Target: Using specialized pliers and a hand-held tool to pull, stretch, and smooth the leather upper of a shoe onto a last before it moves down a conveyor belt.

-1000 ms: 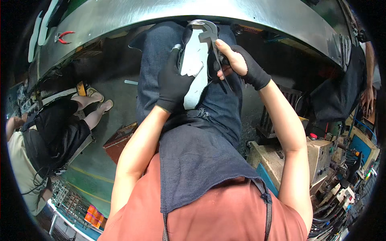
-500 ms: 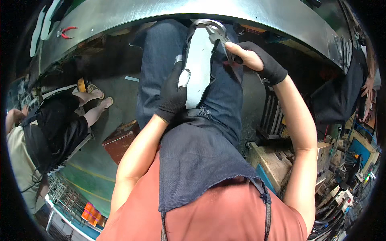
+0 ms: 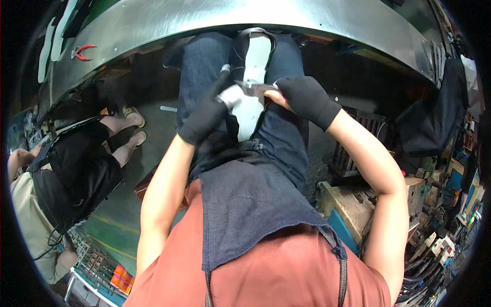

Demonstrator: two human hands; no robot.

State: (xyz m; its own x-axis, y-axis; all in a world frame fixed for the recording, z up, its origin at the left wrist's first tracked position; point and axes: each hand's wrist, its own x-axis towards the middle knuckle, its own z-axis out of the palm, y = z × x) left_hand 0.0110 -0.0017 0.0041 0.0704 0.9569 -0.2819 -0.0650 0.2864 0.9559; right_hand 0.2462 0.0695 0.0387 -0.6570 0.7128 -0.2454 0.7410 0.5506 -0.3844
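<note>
In my lap, between my knees, a shoe upper on a last lies with its pale, sole-shaped insole (image 3: pixel 248 122) facing up. Dark upper material shows along its sides. My left hand (image 3: pixel 205 113), in a black fingerless glove, grips its left side, with the white-wrapped thumb over the edge; the other fingers are partly hidden. My right hand (image 3: pixel 306 100), gloved the same way, is closed round metal pincers (image 3: pixel 254 87). Their jaws lie over the middle of the insole, close to my left thumb. A round metal rim (image 3: pixel 255 30) surrounds the far end of the shoe.
A metal bench (image 3: pixel 286 14) curves across in front of my knees. Red-handled pliers (image 3: pixel 84 52) and pale sole-shaped pieces (image 3: pixel 45 56) lie on its left. A seated person (image 3: pixel 76 169) is at left. A worn machine (image 3: pixel 348 207) stands by my right elbow, near dark hanging cloth (image 3: pixel 429 120).
My right hand has brought the pincers down and left, from the shoe's far end to its middle. My left hand has shifted slightly left, its thumb now close to the jaws.
</note>
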